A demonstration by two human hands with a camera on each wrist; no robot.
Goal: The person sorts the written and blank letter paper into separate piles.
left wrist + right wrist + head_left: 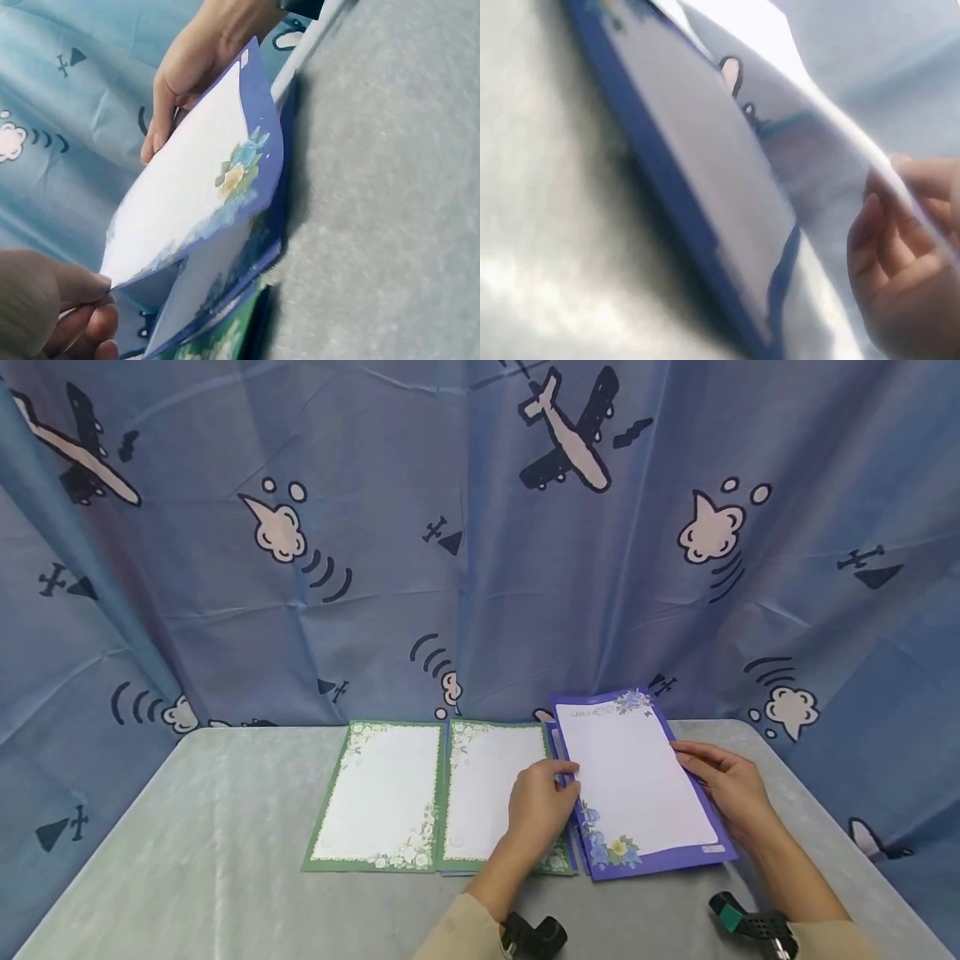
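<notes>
A sheet of writing paper [637,785] with a purple border and printed flowers is held at the right of the table, tilted slightly. My left hand [542,806] pinches its left edge between thumb and fingers. On the opposite long edge, my right hand [731,792] pinches it too. The left wrist view shows the sheet [180,195] bowed and raised over another purple-bordered sheet [214,270]. In the right wrist view, the lower purple sheet [690,165] lies below the lifted paper, and the right hand [911,270] grips the upper one's edge.
Two green-bordered floral stacks lie side by side, the left one [378,793] and the middle one [491,802], the latter partly behind my left hand. Purple edges show under the middle stack. A grey-white table [225,835] lies beneath, and a blue printed curtain [390,552] hangs behind.
</notes>
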